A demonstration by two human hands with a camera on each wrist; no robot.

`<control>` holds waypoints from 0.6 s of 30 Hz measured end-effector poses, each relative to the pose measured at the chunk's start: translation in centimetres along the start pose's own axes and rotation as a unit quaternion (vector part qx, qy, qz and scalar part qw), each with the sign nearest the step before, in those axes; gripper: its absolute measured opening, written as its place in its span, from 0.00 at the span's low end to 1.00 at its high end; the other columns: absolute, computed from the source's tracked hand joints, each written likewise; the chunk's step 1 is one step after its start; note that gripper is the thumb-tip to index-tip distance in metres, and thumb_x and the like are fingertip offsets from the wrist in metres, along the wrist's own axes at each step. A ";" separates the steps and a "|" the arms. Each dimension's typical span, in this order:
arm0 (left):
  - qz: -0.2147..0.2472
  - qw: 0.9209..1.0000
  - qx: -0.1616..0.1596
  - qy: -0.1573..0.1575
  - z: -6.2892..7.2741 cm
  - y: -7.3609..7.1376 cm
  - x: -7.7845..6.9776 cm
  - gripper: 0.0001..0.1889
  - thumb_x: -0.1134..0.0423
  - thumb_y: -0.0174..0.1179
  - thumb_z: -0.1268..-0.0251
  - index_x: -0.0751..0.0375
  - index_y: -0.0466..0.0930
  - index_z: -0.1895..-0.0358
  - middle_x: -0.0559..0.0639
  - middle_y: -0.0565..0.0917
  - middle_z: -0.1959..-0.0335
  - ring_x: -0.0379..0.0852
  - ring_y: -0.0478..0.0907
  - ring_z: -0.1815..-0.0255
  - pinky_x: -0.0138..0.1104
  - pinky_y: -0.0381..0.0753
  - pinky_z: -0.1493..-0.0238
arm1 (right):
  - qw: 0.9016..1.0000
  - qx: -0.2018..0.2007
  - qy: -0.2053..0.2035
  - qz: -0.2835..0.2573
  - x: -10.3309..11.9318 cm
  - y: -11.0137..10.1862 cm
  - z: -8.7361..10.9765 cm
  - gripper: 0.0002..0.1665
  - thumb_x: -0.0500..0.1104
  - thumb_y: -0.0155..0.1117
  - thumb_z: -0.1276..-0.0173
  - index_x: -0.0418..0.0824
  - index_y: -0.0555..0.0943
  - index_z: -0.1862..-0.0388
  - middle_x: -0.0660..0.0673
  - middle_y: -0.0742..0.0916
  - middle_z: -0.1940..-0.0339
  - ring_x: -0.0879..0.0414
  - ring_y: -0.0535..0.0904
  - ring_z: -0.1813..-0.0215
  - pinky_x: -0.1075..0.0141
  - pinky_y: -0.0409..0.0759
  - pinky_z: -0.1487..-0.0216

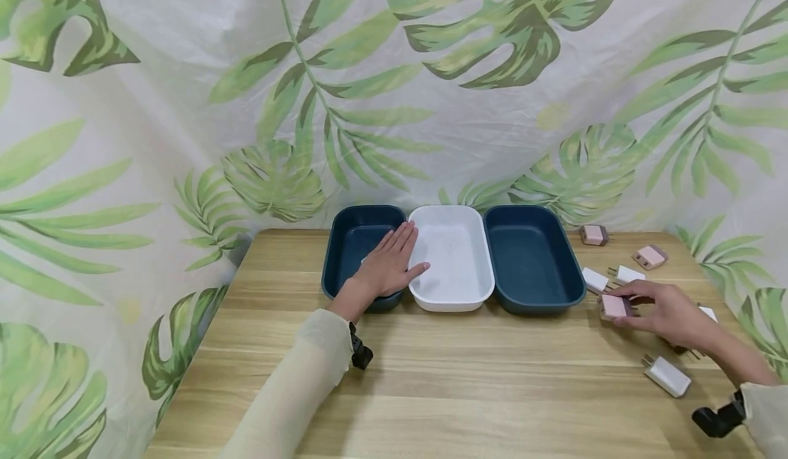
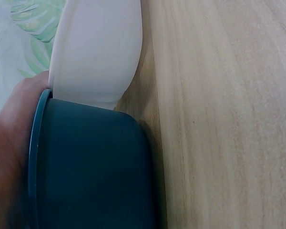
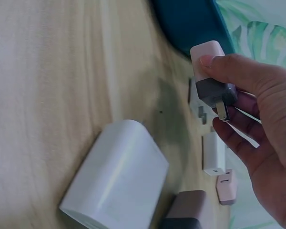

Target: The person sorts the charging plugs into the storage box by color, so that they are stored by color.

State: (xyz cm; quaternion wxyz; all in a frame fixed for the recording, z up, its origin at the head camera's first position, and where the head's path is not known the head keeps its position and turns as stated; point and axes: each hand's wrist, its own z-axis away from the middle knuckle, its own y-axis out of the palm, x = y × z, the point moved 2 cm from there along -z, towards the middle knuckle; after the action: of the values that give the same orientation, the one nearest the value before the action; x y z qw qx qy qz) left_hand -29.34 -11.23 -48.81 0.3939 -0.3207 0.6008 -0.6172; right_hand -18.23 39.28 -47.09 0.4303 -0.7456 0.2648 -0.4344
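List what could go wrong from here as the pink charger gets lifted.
1. The right hand pinches the pink charger only at its end, near the prongs; that grip could slip.
2. White chargers lie close beside it and might get knocked.
3. The left hand rests flat across the left dark blue tray and the white tray, partly covering both.

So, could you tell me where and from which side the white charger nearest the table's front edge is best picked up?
Probably by its two long flat sides, coming down from above. The white charger lies flat on the table, apart from the others, with its prongs pointing toward the trays, so pinch the plain body behind them. The right hand is closest but already pinches a pink charger.
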 end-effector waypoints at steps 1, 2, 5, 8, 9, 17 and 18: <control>0.000 1.000 0.001 0.000 0.0 0.0 0.0 0.47 0.30 0.34 0.17 0.60 0.37 0.12 0.52 0.36 0.10 0.47 0.30 0.10 0.43 0.36 0.13 | 1.000 -0.003 0.002 0.003 0.0 -0.2 0.0 0.26 0.39 0.89 0.51 0.42 0.90 0.51 0.45 0.92 0.57 0.76 0.81 0.55 0.81 0.78 0.57; 0.002 1.000 0.000 0.000 0.0 0.0 0.0 0.47 0.30 0.34 0.17 0.60 0.37 0.12 0.52 0.36 0.10 0.47 0.31 0.10 0.43 0.35 0.13 | 1.000 -0.007 0.005 0.006 0.0 -0.4 0.0 0.27 0.39 0.89 0.51 0.42 0.90 0.51 0.45 0.92 0.57 0.76 0.80 0.55 0.81 0.78 0.57; 0.007 1.000 0.000 0.001 0.0 0.0 0.0 0.47 0.30 0.35 0.17 0.61 0.38 0.12 0.52 0.36 0.10 0.47 0.31 0.10 0.43 0.35 0.13 | 1.000 -0.020 0.000 0.013 0.0 -1.0 0.0 0.28 0.36 0.89 0.52 0.40 0.90 0.50 0.44 0.92 0.58 0.76 0.80 0.56 0.82 0.78 0.58; 0.011 1.000 -0.002 0.002 0.0 0.0 0.0 0.47 0.30 0.35 0.17 0.61 0.39 0.12 0.52 0.36 0.10 0.48 0.31 0.10 0.42 0.34 0.13 | 0.999 -0.036 -0.006 0.024 0.1 -1.8 0.0 0.29 0.35 0.90 0.55 0.39 0.90 0.51 0.44 0.92 0.60 0.77 0.80 0.56 0.82 0.77 0.60; 0.012 1.000 -0.003 0.002 0.0 0.1 0.0 0.47 0.30 0.35 0.17 0.61 0.39 0.12 0.52 0.36 0.10 0.48 0.31 0.10 0.42 0.34 0.13 | 0.999 -0.042 -0.010 0.029 0.1 -2.0 -0.1 0.29 0.35 0.90 0.56 0.40 0.90 0.51 0.44 0.92 0.60 0.77 0.80 0.57 0.82 0.77 0.60; 0.013 1.000 -0.004 0.001 -0.1 0.3 0.1 0.47 0.30 0.35 0.17 0.60 0.37 0.12 0.52 0.36 0.10 0.48 0.31 0.10 0.43 0.34 0.13 | 0.997 -0.063 -0.040 0.016 0.9 -3.8 -0.9 0.31 0.29 0.88 0.58 0.39 0.90 0.50 0.52 0.90 0.58 0.77 0.80 0.56 0.86 0.76 0.53; 0.013 1.000 -0.004 0.001 -0.2 0.3 0.1 0.47 0.30 0.35 0.17 0.60 0.37 0.12 0.52 0.35 0.10 0.48 0.31 0.10 0.43 0.34 0.13 | 0.997 -0.063 -0.039 0.018 1.0 -4.0 -0.9 0.31 0.30 0.88 0.57 0.39 0.90 0.50 0.51 0.90 0.58 0.77 0.79 0.56 0.86 0.76 0.54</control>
State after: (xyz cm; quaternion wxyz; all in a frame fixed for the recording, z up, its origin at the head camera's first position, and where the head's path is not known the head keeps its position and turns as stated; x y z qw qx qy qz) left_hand -29.48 -11.20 -49.12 0.3999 -0.3139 0.6075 -0.6103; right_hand -18.46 40.08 -42.94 0.4001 -0.7831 0.2878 -0.3793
